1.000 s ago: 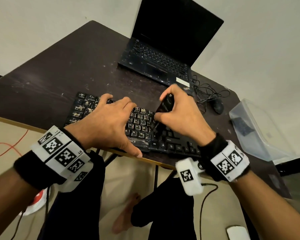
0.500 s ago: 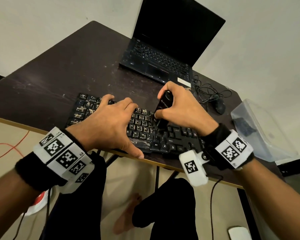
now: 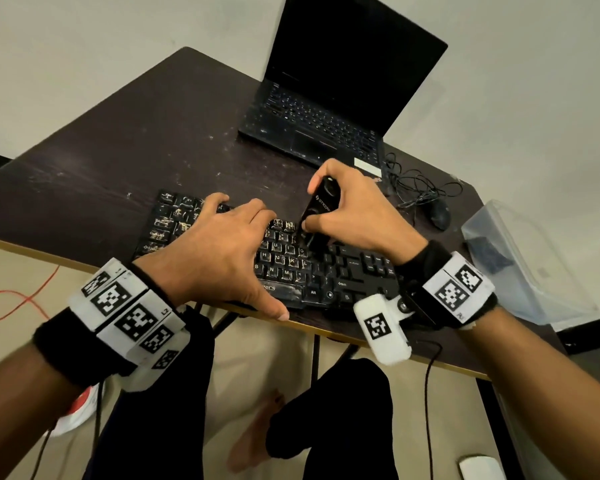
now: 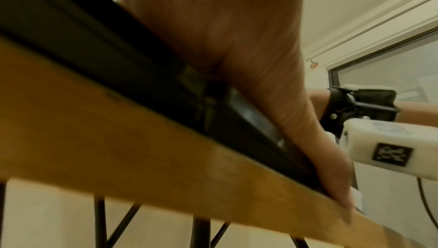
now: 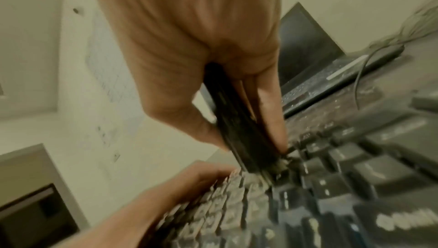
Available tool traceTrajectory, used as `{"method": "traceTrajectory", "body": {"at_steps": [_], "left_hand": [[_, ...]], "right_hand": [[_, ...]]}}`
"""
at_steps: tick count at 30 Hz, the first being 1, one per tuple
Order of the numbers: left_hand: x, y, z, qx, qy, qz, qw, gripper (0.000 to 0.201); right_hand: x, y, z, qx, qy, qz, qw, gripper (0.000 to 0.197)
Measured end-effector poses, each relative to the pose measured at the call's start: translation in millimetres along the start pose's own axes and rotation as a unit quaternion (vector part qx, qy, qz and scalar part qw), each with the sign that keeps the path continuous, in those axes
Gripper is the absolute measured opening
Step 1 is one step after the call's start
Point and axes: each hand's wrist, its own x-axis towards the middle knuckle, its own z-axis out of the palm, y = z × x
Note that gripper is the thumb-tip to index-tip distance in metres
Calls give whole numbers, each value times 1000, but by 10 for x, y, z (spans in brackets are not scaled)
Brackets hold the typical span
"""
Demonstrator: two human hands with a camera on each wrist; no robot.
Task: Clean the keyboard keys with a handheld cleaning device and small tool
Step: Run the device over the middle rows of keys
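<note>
On the keyboard [image 3: 326, 268], mid rows, I'm seeing the right hand [image 3: 357, 216] wrapping a black handheld cleaning device [image 3: 321, 207], thumb on its near face, fingers behind. Device is tilting toward the laptop [image 3: 329, 109], nozzle down among the keys right of the left hand [image 3: 222, 251]. I'm judging it light, rigid, slick plastic, so gripping mid-body suits. Keycaps look loose-ish and grimy; I'm reading light pressure as safest. Left hand is lying flat and spread over the keyboard's left half, thumb hooking the front edge, bracing it.

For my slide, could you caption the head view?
Right hand works a black cleaning device across the keyboard; left hand steadies it.
</note>
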Motion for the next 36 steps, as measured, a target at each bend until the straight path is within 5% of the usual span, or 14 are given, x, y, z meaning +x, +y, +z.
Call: {"method": "traceTrajectory", "body": {"at_steps": [4,8,11,15,19,23,27,31,36], "left_hand": [[7,14,2,6,1,5,1000,149],[-1,1,5,10,0,1,1000,148],[2,12,3,6,3,6,1000,148],[4,1,1,8,-4,2,1000,149],[4,20,-12,8,-5,3,1000,150],[1,3,6,4,5,5,1000,149],[4,4,8,3,8,9,1000,148],[-6,2,12,3,10,5,1000,146],[8,5,-2,6,1,4,1000,148]], "right_hand": [[32,23,7,-4,58,-4,998,41],[2,6,23,-11,14,-30,999,40],[21,26,34,-11,56,-21,998,40],[25,1,9,-33,2,-32,999,39],[38,-17,13,-42,36,-50,997,39],[54,-58,-44,-87,-37,-70,993,37],[95,-82,-3,-92,0,-88,992,38],[150,-108,-72,-118,-72,-79,987,36],[161,-139,-40,-106,-37,-81,990,36]]}}
